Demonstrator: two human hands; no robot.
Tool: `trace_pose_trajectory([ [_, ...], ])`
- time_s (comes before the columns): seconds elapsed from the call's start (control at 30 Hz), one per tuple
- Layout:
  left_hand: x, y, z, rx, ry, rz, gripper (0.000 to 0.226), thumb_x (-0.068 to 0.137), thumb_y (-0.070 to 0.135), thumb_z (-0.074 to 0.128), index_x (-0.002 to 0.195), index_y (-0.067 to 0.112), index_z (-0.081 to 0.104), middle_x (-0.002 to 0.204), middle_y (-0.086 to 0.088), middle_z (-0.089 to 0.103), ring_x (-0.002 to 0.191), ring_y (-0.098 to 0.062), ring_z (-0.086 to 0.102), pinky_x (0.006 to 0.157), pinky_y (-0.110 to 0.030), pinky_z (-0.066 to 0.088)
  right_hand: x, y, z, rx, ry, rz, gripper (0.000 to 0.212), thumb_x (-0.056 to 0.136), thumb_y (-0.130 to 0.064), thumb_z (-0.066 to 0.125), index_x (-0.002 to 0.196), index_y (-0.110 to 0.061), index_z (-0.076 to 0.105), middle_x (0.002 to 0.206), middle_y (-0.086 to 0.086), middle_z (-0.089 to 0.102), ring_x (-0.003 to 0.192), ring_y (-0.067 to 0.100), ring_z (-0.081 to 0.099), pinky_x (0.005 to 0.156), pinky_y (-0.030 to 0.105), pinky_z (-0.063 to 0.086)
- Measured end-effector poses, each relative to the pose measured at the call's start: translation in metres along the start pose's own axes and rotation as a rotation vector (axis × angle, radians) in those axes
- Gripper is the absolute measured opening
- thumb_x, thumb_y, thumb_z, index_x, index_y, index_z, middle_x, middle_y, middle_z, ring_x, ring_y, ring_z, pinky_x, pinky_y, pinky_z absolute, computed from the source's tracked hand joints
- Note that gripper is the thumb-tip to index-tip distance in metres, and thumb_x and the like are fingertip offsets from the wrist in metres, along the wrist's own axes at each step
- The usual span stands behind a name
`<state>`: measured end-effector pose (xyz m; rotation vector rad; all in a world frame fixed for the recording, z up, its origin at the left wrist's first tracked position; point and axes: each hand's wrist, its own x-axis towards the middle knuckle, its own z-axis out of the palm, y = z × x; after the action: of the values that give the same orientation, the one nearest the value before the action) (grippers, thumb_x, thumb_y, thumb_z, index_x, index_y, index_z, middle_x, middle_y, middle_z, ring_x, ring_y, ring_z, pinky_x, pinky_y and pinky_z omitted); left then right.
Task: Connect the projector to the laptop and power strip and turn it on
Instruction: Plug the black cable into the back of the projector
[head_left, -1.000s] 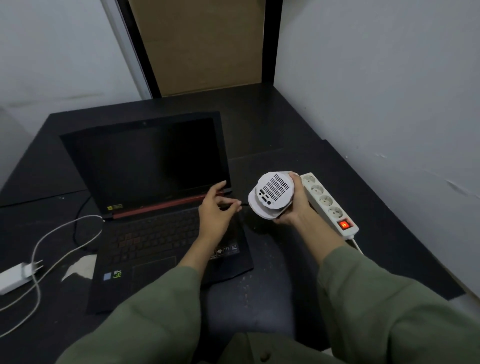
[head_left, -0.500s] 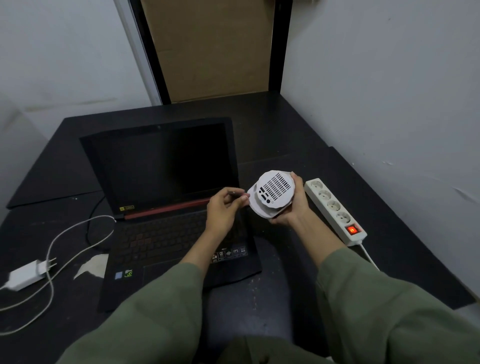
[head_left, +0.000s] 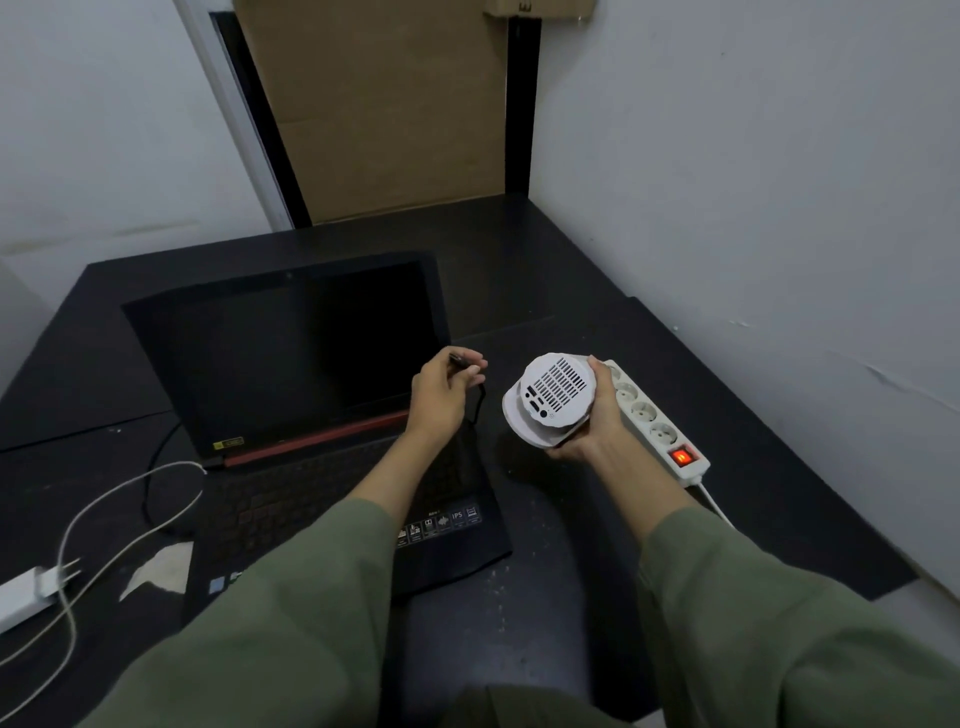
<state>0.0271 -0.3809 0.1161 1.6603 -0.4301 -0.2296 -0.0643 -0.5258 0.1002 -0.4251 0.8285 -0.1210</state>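
Observation:
My right hand (head_left: 597, 421) grips a small white round projector (head_left: 550, 397), held above the table with its vented rear and ports facing me. My left hand (head_left: 441, 397) pinches the plug of a thin black cable (head_left: 470, 376) just left of the projector, apart from it; the cable drops toward the laptop's right side. The open black laptop (head_left: 291, 374) with a dark screen sits on the black table (head_left: 545, 270). A white power strip (head_left: 657, 428) with its red switch lit lies along the right, partly hidden behind my right hand.
A white charger (head_left: 26, 592) with prongs and a looping white cord (head_left: 119, 514) lies at the left. A black cord enters the laptop's left side. White walls close in on the right and left. A cardboard sheet (head_left: 384, 104) stands at the back.
My left hand has lifted the black cable plug up and away from the projector's ports. The projector stays in my right hand, shifted slightly over the power strip.

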Motion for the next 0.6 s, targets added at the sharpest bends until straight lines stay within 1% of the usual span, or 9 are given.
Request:
trace_pose_trajectory([
  [0.07, 0.004, 0.004, 0.004, 0.028, -0.017, 0.020, 0.017, 0.090, -0.007, 0.045, 0.095, -0.002, 0.060, 0.097, -0.014, 0.063, 0.093, -0.021, 0.063, 0.074, -0.008, 0.052, 0.001, -0.001, -0.002, 0.006, -0.005, 0.000, 0.058, 0.064, -0.061, 0.069, 0.106, -0.020, 0.070, 0.109, 0.006, 0.070, 0.105, 0.026, 0.064, 0.097, 0.044, 0.049],
  [0.17, 0.009, 0.007, 0.009, 0.080, -0.033, 0.020, 0.017, 0.090, -0.007, 0.045, 0.093, -0.001, 0.060, 0.098, -0.014, 0.064, 0.091, -0.019, 0.064, 0.084, -0.020, 0.052, 0.002, -0.004, -0.004, -0.002, -0.001, 0.000, 0.056, 0.064, -0.061, 0.069, 0.102, -0.020, 0.071, 0.104, 0.006, 0.071, 0.102, 0.027, 0.064, 0.097, 0.045, 0.049],
  [0.23, 0.012, 0.008, 0.010, 0.087, -0.024, 0.028, 0.016, 0.090, -0.008, 0.045, 0.093, -0.001, 0.060, 0.098, -0.013, 0.064, 0.091, -0.018, 0.064, 0.087, -0.024, 0.052, 0.004, -0.005, -0.005, -0.006, 0.005, 0.003, 0.056, 0.064, -0.060, 0.069, 0.102, -0.020, 0.071, 0.104, 0.007, 0.072, 0.101, 0.028, 0.065, 0.096, 0.047, 0.050],
  [0.37, 0.018, 0.009, 0.011, 0.102, -0.019, 0.045, 0.016, 0.090, -0.007, 0.045, 0.093, -0.001, 0.059, 0.098, -0.010, 0.064, 0.091, -0.018, 0.065, 0.083, -0.021, 0.052, 0.009, -0.007, -0.005, -0.001, 0.008, 0.014, 0.062, 0.065, -0.060, 0.070, 0.112, -0.020, 0.068, 0.111, 0.009, 0.070, 0.105, 0.030, 0.064, 0.097, 0.049, 0.049],
  [0.47, 0.024, 0.010, 0.010, 0.104, -0.021, 0.053, 0.015, 0.091, -0.005, 0.045, 0.094, -0.001, 0.059, 0.097, -0.009, 0.064, 0.090, -0.018, 0.065, 0.085, -0.022, 0.051, 0.014, -0.007, -0.003, -0.010, 0.017, 0.021, 0.065, 0.064, -0.061, 0.070, 0.114, -0.020, 0.068, 0.112, 0.009, 0.069, 0.105, 0.030, 0.064, 0.097, 0.049, 0.048],
  [0.57, 0.029, 0.010, 0.013, 0.098, -0.018, 0.062, 0.013, 0.091, -0.003, 0.047, 0.093, 0.000, 0.060, 0.095, -0.008, 0.064, 0.087, -0.016, 0.065, 0.076, -0.012, 0.052, 0.019, -0.008, -0.002, -0.028, 0.012, 0.014, 0.065, 0.063, -0.061, 0.070, 0.113, -0.019, 0.068, 0.111, 0.010, 0.070, 0.106, 0.030, 0.063, 0.098, 0.050, 0.047],
  [0.6, 0.031, 0.009, 0.014, 0.087, -0.019, 0.067, 0.012, 0.090, -0.002, 0.049, 0.092, 0.000, 0.060, 0.094, -0.009, 0.065, 0.084, -0.016, 0.065, 0.075, -0.011, 0.053, 0.020, -0.008, -0.002, -0.039, 0.015, 0.016, 0.065, 0.063, -0.061, 0.070, 0.113, -0.019, 0.069, 0.111, 0.011, 0.070, 0.106, 0.031, 0.063, 0.098, 0.050, 0.047],
])
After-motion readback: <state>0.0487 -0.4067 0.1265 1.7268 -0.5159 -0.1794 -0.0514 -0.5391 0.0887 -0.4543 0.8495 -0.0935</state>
